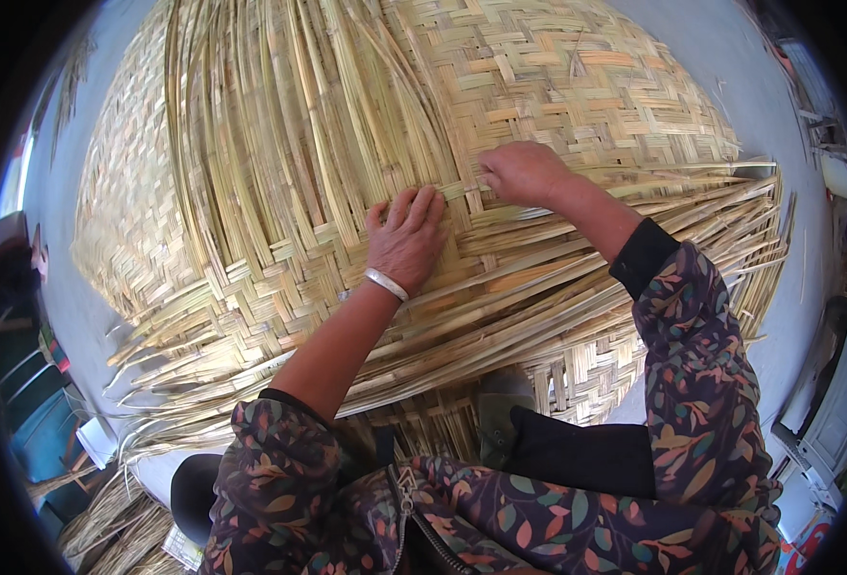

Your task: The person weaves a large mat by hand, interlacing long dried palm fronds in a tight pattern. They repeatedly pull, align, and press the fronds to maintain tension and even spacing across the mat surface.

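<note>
A large woven mat of flat split reed or stalk strips (560, 93) spreads before me. My left hand (407, 241), with a silver bangle (386, 284) at its wrist, lies palm down on the weave, fingers apart. Farther right, my right hand (527, 172) is curled closed at the edge of the woven part. A pale green cross strip (455, 190) runs from beside my left fingertips to the right fist, which seems to grip it; the fingertips are partly hidden. Long loose upright strips (315, 122) lie over the mat beyond my left hand.
A thick band of loose strip ends (509, 302) crosses in front of my body and fans out at the right. A dark shoe (499, 424) rests by the mat's near edge. Bundled stalks (121, 525) lie at lower left on the grey floor (797, 266).
</note>
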